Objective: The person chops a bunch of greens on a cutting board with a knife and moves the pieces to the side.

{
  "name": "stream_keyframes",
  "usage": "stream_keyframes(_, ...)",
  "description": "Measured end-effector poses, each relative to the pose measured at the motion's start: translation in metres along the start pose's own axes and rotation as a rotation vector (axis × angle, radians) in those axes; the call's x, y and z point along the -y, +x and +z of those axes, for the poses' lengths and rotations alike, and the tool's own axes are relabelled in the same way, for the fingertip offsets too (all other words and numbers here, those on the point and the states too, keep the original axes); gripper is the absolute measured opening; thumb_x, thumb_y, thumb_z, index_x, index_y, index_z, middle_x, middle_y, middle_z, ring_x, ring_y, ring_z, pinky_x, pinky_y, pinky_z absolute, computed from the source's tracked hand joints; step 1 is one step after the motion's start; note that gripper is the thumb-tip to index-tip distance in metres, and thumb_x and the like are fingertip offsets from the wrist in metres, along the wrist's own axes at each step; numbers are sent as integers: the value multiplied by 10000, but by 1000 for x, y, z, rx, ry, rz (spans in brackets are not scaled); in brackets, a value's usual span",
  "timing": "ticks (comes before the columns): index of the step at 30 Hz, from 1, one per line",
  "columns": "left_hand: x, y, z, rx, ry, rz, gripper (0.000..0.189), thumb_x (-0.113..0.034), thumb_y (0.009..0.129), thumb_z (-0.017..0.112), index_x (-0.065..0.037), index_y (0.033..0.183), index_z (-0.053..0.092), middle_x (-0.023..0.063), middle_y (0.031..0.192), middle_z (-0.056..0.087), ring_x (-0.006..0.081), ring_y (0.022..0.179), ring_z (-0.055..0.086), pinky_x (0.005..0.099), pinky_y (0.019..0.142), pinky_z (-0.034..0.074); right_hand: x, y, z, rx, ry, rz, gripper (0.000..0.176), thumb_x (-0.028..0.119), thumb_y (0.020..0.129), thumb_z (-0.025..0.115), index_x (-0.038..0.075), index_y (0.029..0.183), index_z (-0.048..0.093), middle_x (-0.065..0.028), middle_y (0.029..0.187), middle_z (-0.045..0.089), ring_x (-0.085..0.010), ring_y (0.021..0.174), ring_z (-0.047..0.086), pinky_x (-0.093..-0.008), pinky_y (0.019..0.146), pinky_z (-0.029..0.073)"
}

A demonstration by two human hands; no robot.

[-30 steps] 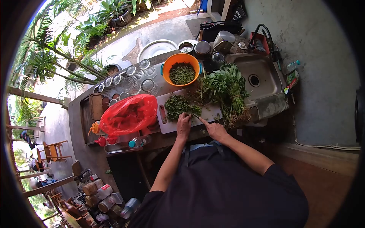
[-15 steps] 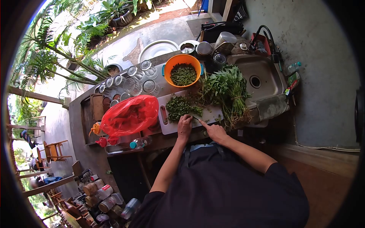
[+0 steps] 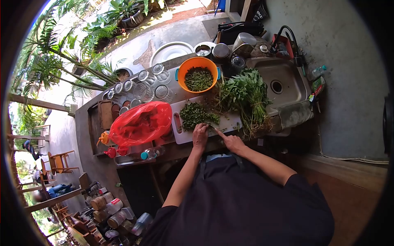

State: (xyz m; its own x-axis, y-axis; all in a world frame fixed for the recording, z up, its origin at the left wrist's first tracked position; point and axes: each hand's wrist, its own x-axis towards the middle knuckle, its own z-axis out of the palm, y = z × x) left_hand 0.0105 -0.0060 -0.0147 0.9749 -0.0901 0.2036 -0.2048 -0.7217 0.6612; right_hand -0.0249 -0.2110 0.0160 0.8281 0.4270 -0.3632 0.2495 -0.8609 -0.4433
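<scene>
A white cutting board (image 3: pixel 177 123) lies on the counter with a heap of chopped leafy greens (image 3: pixel 195 116) on it. At the board's near edge my left hand (image 3: pixel 200 136) is closed, its fingers curled beside the greens; whatever is under the fingertips is hidden. My right hand (image 3: pixel 234 144) grips a knife (image 3: pixel 212 128), index finger stretched along its back. The blade points toward my left fingertips. To the right, a big bunch of uncut leafy stems (image 3: pixel 246 98) with roots rests partly on the board. Behind the board, an orange colander (image 3: pixel 197 61) with blue handles holds more chopped greens.
A red plastic bag (image 3: pixel 141 123) stands left of the board, near a capped bottle (image 3: pixel 152 153). Several upturned glasses (image 3: pixel 163 93) stand behind it. A sink (image 3: pixel 297 82) is at the right, with metal pots (image 3: pixel 244 44) at the back.
</scene>
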Motion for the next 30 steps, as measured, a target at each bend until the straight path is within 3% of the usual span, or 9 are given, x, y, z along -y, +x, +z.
stream_keyframes(5, 4, 0, 1, 18, -20, -4, 172, -44, 825, 641, -11, 974, 720, 110, 1014, 681, 291, 995, 631, 381, 869, 511, -3, 0, 4, 3, -27, 1, 865, 77, 878, 481, 377, 1567, 53, -245, 750, 658, -441, 690, 660, -564, 674, 546)
stream_keyframes(7, 1, 0, -1, 16, -28, 10, 160, -46, 825, 649, -11, 965, 719, 106, 1012, 674, 289, 988, 628, 383, 865, 511, -1, 5, 4, -96, 19, -63, 858, 77, 883, 474, 380, 1567, 55, -241, 730, 652, -442, 674, 655, -565, 654, 542)
stream_keyframes(13, -3, 0, -2, -9, -33, -25, 164, -41, 813, 682, -7, 968, 724, 116, 998, 662, 294, 978, 630, 387, 856, 510, -4, -2, -1, 7, -17, -1, 833, 86, 902, 465, 389, 1565, 61, -236, 745, 650, -438, 675, 654, -566, 653, 542)
stream_keyframes(30, -3, -2, -4, -3, -7, 1, 177, -60, 837, 667, -2, 998, 712, 124, 1016, 640, 298, 991, 614, 390, 862, 504, -4, 3, -5, -88, -39, -17, 808, 103, 922, 467, 387, 1565, 67, -228, 740, 659, -425, 644, 652, -556, 641, 542)
